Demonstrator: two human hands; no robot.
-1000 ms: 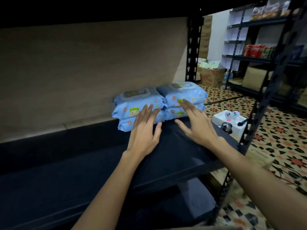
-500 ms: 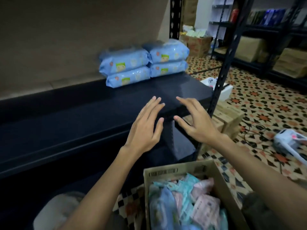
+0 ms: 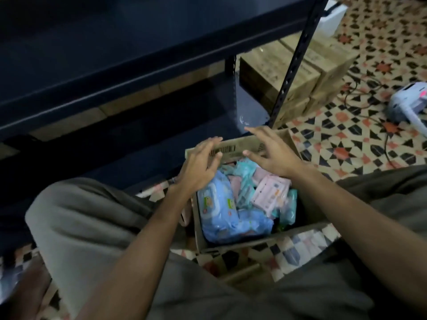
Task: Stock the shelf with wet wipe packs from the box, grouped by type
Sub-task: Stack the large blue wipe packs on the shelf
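Hands empty: my left hand (image 3: 199,167) and right hand (image 3: 272,155) hover with fingers spread over the cardboard box (image 3: 240,150) between my knees. Blue wet wipe packs (image 3: 219,204) lie inside beside pink packs (image 3: 270,192). They look soft, slippery, fairly heavy; I'd grip across the middle.

Shelf (image 3: 120,65), upper left of the frame: black boards and black perforated upright. Box (image 3: 240,150), centre: brown cardboard with a black barcode. Wipe packs inside: light blue pack (image 3: 219,204) with green and white print at lower left; pink packs (image 3: 270,192) at right; teal packs (image 3: 247,169) between. Floor (image 3: 346,139), right: cream tiles with black and coral star pattern. Trousers (image 3: 80,227), lower left: grey. Cartons (image 3: 307,72), upper right: tan.
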